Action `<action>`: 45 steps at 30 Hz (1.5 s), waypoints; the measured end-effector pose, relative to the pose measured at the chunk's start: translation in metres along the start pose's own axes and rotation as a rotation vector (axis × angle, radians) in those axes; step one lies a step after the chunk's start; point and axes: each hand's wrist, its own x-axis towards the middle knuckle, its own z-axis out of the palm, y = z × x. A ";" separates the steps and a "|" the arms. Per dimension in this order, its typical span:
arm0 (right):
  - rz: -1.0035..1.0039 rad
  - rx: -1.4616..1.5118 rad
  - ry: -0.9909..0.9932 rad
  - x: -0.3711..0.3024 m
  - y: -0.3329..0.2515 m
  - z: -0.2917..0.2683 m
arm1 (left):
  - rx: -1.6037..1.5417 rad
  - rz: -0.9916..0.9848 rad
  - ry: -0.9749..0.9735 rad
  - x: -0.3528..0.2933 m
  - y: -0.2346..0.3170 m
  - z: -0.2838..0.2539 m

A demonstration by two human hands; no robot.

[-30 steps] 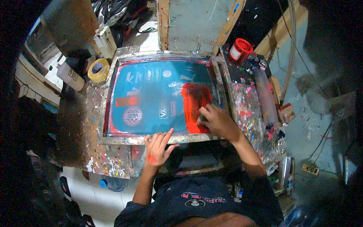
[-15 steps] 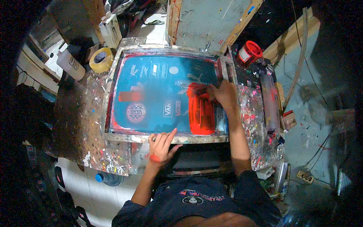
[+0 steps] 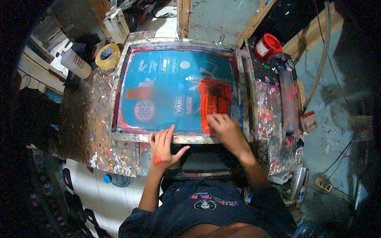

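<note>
A screen printing frame with teal mesh lies flat before me, pale logo shapes showing in the mesh. Wet red ink covers a patch on its right side, darker and thicker at the far end. My left hand rests on the frame's near edge, fingers spread and the thumb apart, with a red stain at the wrist. Over the near end of the ink is my right hand, somewhat blurred. Its fingers are curled together; whatever they may grip is hidden.
A roll of clear yellowish tape, a plastic bottle and a white container stand at the far left. A red ink tub is at the far right. The paint-spattered table surrounds the frame.
My right hand has come from the far right of the ink toward me, to its near end. My left hand has shifted slightly left, thumb wider. The view has tilted a little.
</note>
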 end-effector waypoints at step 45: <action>-0.151 -0.103 0.405 0.235 0.077 -0.300 | 0.862 -0.094 0.531 0.082 -0.251 -0.160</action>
